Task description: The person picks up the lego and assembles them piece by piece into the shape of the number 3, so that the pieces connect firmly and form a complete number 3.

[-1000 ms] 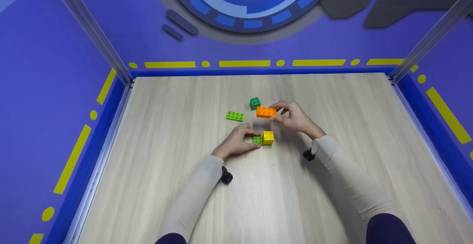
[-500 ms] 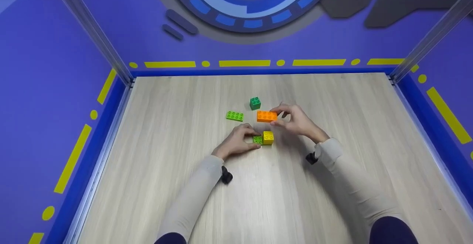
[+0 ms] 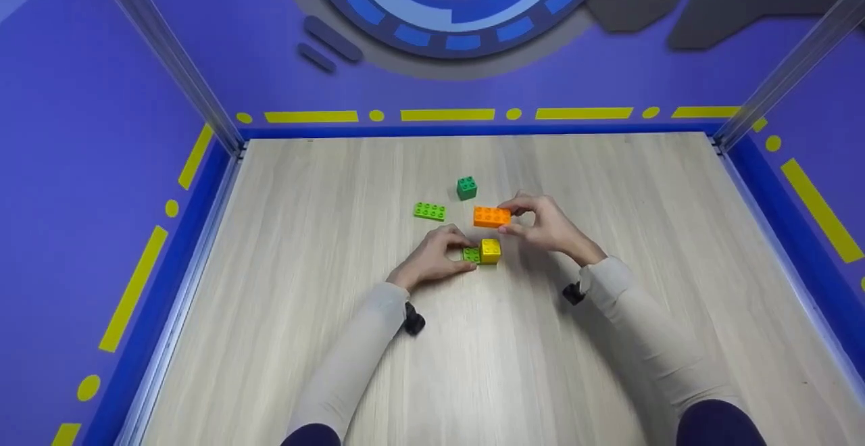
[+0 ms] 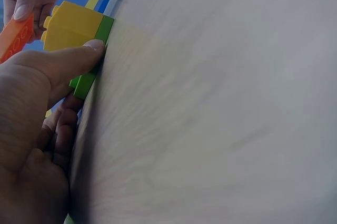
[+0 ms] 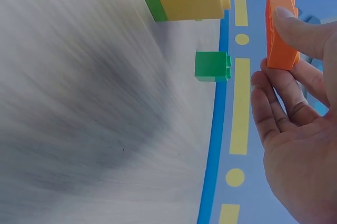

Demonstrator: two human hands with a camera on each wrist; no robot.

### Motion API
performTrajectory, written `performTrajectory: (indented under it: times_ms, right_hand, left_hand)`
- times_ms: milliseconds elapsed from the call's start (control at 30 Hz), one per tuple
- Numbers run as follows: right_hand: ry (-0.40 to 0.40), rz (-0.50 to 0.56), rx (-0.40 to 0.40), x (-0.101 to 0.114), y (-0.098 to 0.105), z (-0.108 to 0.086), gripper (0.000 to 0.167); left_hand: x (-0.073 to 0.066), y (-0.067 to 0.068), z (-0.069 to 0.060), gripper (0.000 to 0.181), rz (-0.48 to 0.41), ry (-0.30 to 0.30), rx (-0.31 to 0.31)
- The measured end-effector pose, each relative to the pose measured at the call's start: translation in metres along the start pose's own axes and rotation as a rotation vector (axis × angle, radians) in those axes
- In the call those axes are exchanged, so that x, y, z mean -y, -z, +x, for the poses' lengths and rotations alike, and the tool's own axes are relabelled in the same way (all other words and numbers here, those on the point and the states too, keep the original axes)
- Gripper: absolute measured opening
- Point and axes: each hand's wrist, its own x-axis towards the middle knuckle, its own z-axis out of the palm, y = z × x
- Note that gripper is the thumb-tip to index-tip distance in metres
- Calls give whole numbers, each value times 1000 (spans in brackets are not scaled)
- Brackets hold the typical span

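On the table, a yellow building block [image 3: 490, 251] is stacked on the right part of a flat light-green building block [image 3: 471, 255]. My left hand [image 3: 436, 257] pinches the flat block's left end between thumb and fingers; the left wrist view shows the thumb along the side of the stack. Raised off the table, an orange building block [image 3: 491, 217] with two rows of studs is pinched at its right end by my right hand [image 3: 546, 225]. It hangs just behind and above the yellow block, apart from it, studs up.
Another flat light-green block [image 3: 430, 211] lies to the left, behind my left hand. Farther back stands a dark-green square block [image 3: 466, 188]. Blue-purple walls with yellow marks [image 3: 447, 115] bound the wooden table [image 3: 324, 230] at the back and both sides.
My right hand has brought the orange block a little nearer to me and slightly to the right. My left hand and the stacked blocks have stayed in place.
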Motion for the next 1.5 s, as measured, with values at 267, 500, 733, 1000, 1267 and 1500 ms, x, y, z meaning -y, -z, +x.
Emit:
performTrajectory:
  times_ms: [267, 500, 733, 1000, 1267, 1500]
  right_hand:
    - [20, -10, 1, 2, -5, -5, 30]
    - [14, 26, 3, -1, -11, -12, 29]
    - [21, 31, 18, -1, -15, -16, 29]
    - [25, 6, 36, 0, -20, -18, 30]
    - [37, -20, 48, -1, -26, -19, 30]
    - [31, -33, 64, -3, -31, -20, 30]
  left_hand:
    - [0, 1, -1, 39, 6, -14, -6]
    - [1, 1, -1, 37, 0, -22, -2]
    - [1, 1, -2, 36, 1, -5, -4]
    - [0, 0, -2, 38, 2, 2, -7]
    - [-1, 0, -1, 32, 13, -17, -4]
    - [1, 0, -1, 33, 13, -3, -2]
